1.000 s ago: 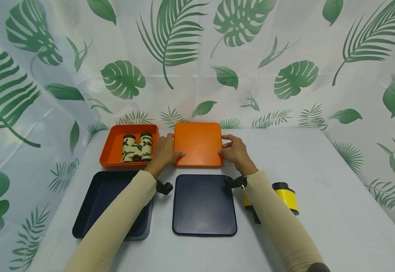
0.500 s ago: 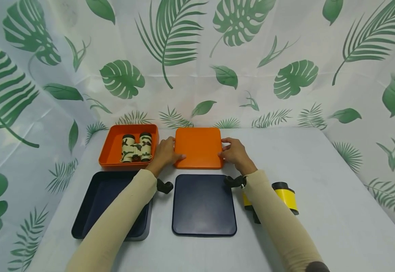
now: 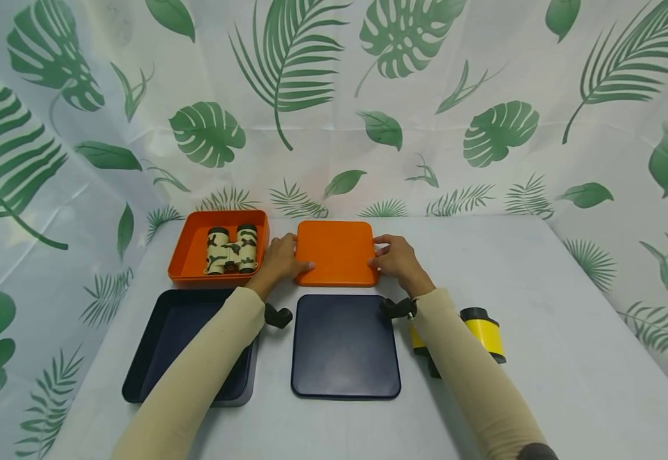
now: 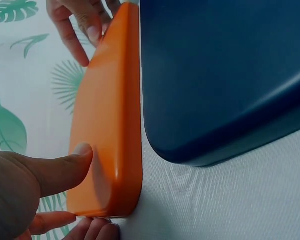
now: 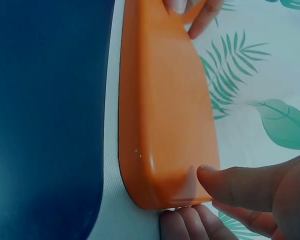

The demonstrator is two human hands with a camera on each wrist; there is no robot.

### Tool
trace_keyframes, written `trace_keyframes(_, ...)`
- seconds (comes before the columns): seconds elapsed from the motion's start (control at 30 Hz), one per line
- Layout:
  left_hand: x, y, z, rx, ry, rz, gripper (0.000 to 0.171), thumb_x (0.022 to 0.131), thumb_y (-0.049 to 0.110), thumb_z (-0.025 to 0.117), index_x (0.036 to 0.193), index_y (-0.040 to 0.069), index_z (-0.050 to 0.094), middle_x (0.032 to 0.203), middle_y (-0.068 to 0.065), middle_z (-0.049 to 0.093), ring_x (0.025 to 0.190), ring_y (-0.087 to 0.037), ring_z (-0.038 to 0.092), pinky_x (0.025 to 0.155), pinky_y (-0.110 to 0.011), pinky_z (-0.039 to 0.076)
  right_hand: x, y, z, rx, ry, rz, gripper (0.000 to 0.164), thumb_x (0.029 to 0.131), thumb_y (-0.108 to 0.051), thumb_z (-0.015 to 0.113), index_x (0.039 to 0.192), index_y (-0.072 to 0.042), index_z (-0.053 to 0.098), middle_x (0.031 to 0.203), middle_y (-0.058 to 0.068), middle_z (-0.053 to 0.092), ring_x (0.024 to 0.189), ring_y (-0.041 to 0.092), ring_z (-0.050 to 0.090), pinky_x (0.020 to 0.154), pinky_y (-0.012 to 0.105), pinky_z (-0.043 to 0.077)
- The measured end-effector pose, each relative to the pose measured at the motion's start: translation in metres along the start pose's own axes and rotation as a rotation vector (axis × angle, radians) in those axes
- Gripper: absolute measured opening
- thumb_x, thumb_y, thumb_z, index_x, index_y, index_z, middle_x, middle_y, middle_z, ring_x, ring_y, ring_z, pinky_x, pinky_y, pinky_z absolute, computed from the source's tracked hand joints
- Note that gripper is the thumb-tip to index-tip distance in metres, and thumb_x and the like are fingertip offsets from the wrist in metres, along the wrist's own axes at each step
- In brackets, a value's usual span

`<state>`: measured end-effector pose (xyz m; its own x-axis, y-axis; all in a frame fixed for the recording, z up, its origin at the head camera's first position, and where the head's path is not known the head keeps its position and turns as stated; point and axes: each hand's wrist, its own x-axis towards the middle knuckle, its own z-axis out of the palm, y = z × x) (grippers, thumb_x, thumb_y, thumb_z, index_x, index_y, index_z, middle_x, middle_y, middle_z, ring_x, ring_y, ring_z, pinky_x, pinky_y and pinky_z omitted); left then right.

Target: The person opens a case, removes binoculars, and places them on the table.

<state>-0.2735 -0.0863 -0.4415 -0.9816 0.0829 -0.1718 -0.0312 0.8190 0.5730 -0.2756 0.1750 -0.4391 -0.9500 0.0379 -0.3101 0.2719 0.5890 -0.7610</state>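
An orange lid [image 3: 336, 254] lies at the back middle of the table, its flat face up. My left hand [image 3: 282, 257] grips its left side, with the thumb [image 4: 75, 167] on top and the other fingers at the edge. At the opposite side my right hand [image 3: 398, 257] holds it the same way, the thumb [image 5: 227, 186] on the face and fingertips against the edge. Just in front lies a dark navy lid [image 3: 345, 347]. Left of my left hand stands an orange box [image 3: 189, 252] with camouflage binoculars [image 3: 232, 250] inside.
A dark navy box [image 3: 156, 345], its top uncovered, sits at the front left, partly under my left forearm. Yellow and black binoculars [image 3: 485, 333] lie on the right, partly hidden by my right forearm. A leaf-patterned cloth [image 3: 426, 140] rises behind the white table [image 3: 569, 358].
The orange lid's far edge has come down and nearer, so the lid now lies flat. Both hands have stayed at its sides and shifted slightly with it.
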Motion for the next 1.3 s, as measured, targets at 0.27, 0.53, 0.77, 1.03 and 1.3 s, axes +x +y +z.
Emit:
trace_keyframes(0.27, -0.007, 0.003, -0.005, -0.001, 0.035, 0.060, 0.082, 0.096, 0.034, 0.080, 0.160, 0.002, 0.038, 0.148, -0.028, 0.046, 0.129, -0.040, 0.051, 0.118, -0.051, 0.044, -0.006, -0.007, 0.004, -0.051, 0.059, -0.047, 0.061, 0.098, -0.011, 0.074, 0.155, -0.012, 0.052, 0.133, 0.019, 0.062, 0.109, 0.033, 0.062, 0.092, 0.040, 0.060)
trace_keyframes(0.53, -0.018, 0.006, -0.018, -0.086, 0.184, 0.184, 0.072, 0.098, 0.027, 0.079, 0.157, 0.006, 0.045, 0.130, -0.024, 0.054, 0.107, -0.035, 0.056, 0.091, -0.044, 0.049, -0.016, -0.025, 0.009, -0.096, 0.121, -0.203, 0.056, 0.100, -0.017, 0.074, 0.152, -0.010, 0.055, 0.135, 0.019, 0.065, 0.117, 0.037, 0.062, 0.096, 0.047, 0.057)
trace_keyframes(0.77, -0.029, 0.003, -0.031, -0.080, 0.236, 0.219, 0.067, 0.099, 0.031, 0.077, 0.156, 0.011, 0.047, 0.125, -0.020, 0.055, 0.094, -0.031, 0.055, 0.078, -0.038, 0.046, -0.023, -0.042, 0.017, -0.069, 0.109, -0.241, 0.055, 0.100, -0.022, 0.075, 0.151, -0.016, 0.057, 0.137, 0.016, 0.063, 0.121, 0.034, 0.062, 0.101, 0.050, 0.057)
trace_keyframes(1.03, -0.035, -0.013, -0.047, -0.015, 0.300, 0.195, 0.069, 0.099, 0.034, 0.077, 0.157, 0.013, 0.047, 0.126, -0.021, 0.054, 0.102, -0.032, 0.052, 0.082, -0.040, 0.045, -0.027, -0.059, 0.030, -0.070, 0.066, -0.330, 0.059, 0.101, -0.027, 0.074, 0.155, -0.015, 0.052, 0.141, 0.017, 0.063, 0.119, 0.035, 0.063, 0.105, 0.051, 0.055)
trace_keyframes(1.3, -0.040, -0.041, -0.068, -0.021, 0.315, 0.118, 0.075, 0.097, 0.037, 0.077, 0.159, 0.014, 0.042, 0.142, -0.028, 0.041, 0.127, -0.042, 0.043, 0.103, -0.059, 0.049, -0.033, -0.075, 0.049, -0.059, -0.005, -0.418, 0.065, 0.100, -0.032, 0.076, 0.157, -0.017, 0.049, 0.145, 0.018, 0.061, 0.127, 0.037, 0.060, 0.108, 0.051, 0.053)
